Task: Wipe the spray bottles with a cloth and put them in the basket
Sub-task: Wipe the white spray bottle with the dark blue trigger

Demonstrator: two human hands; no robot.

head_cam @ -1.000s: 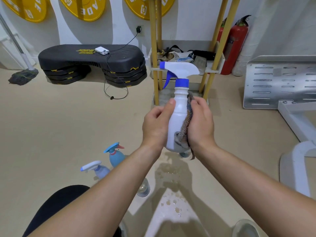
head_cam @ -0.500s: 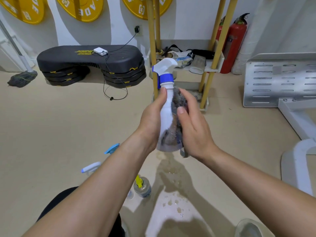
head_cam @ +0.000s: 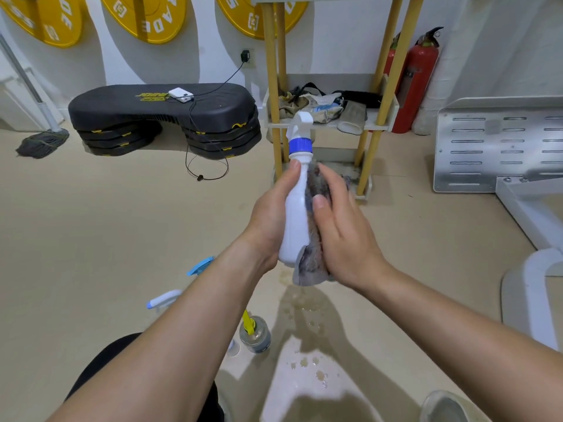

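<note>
Head view: left hand (head_cam: 271,214) clamps white spray bottle (head_cam: 295,214), now turned nozzle-away; right hand (head_cam: 341,229) presses cloth (head_cam: 313,239) against it. Wiping continues.

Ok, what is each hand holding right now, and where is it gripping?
The left hand grips the white spray bottle around its body. The right hand presses a grey cloth against the bottle's side.

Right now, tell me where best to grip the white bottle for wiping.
Grip the white bottle around its straight body from the left, as the left hand does. It stands upright, so the right hand can press the cloth on the free side.
</note>
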